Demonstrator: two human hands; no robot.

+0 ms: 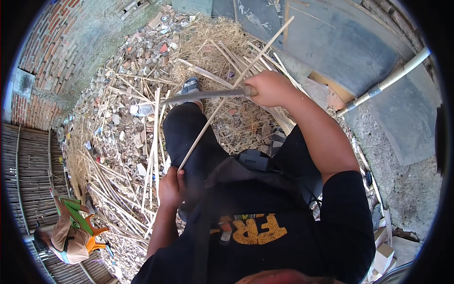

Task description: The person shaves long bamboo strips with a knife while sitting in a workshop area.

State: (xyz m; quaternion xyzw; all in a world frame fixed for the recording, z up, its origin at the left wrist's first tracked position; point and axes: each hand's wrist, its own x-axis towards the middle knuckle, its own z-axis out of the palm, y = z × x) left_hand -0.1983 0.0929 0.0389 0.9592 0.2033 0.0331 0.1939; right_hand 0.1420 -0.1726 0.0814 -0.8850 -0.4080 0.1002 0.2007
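My left hand [171, 188] is closed round the near end of a long, thin bamboo strip [202, 131]. The strip slants away from me to the upper right, past my right hand. In my right hand [274, 89], held closed, is the handle of a machete [201, 96]. Its long dark blade points left and crosses the strip close to the handle; whether the edge bites into the strip I cannot tell. Below the blade is my bent knee in black trousers, with a sandalled foot [190, 86] just beyond the blade.
Split bamboo strips [113, 201] lie over stony rubble on the left, with more beyond my right hand. Straw shavings [213, 42] are heaped ahead. Grey sheets [340, 52] and a pipe [388, 81] stand at right. Another person [71, 239] sits at lower left by a bamboo fence.
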